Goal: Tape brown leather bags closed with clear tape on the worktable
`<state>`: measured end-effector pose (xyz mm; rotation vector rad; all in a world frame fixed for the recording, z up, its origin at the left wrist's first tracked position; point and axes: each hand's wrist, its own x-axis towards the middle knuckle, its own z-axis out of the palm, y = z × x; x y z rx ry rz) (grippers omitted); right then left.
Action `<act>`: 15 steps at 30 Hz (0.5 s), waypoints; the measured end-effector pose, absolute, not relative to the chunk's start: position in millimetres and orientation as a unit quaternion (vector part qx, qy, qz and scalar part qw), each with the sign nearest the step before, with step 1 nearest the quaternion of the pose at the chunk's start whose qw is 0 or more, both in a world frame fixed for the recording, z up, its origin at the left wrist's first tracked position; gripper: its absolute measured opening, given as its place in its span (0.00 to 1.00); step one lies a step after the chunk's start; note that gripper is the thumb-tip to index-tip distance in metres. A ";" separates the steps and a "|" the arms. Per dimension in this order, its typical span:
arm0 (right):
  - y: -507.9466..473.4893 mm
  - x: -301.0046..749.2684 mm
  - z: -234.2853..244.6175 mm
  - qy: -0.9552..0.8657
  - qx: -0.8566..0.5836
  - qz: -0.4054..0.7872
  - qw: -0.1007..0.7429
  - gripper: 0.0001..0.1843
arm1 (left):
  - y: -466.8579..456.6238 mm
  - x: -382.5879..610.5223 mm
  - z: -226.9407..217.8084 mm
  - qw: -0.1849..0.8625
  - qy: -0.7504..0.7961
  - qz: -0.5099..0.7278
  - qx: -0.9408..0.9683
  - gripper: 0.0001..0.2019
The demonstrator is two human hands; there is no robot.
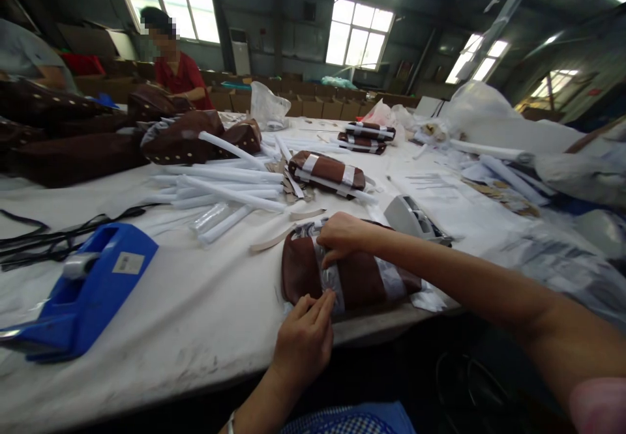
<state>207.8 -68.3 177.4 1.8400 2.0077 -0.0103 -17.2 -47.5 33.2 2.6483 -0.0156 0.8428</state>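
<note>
A folded brown leather piece, banded with shiny silvery-white strips, lies at the table's near edge. My left hand pinches the lower end of the middle strip against the near edge of the piece, fingers pressed together. My right hand rests on top of the piece, its fingers curled down onto the same strip near the far edge. Part of the piece is hidden under my right forearm.
A blue tape dispenser stands at the left, a grey one right of the piece. White paper rolls, more wrapped brown pieces and dark brown bags cover the white table. A person in red works at the far left.
</note>
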 end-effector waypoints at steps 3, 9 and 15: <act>-59.9 220.5 185.7 0.715 0.674 -0.060 0.175 0.25 | -47.7 -17.2 32.8 0.186 -0.006 0.299 0.936 0.29; -80.1 239.4 189.5 0.558 0.675 -0.365 -0.317 0.26 | -47.7 -16.5 32.6 0.192 -0.002 0.321 0.927 0.28; -113.8 185.5 195.6 0.332 0.362 -0.526 -0.694 0.24 | -44.3 -12.1 25.6 0.154 -0.017 0.376 0.913 0.30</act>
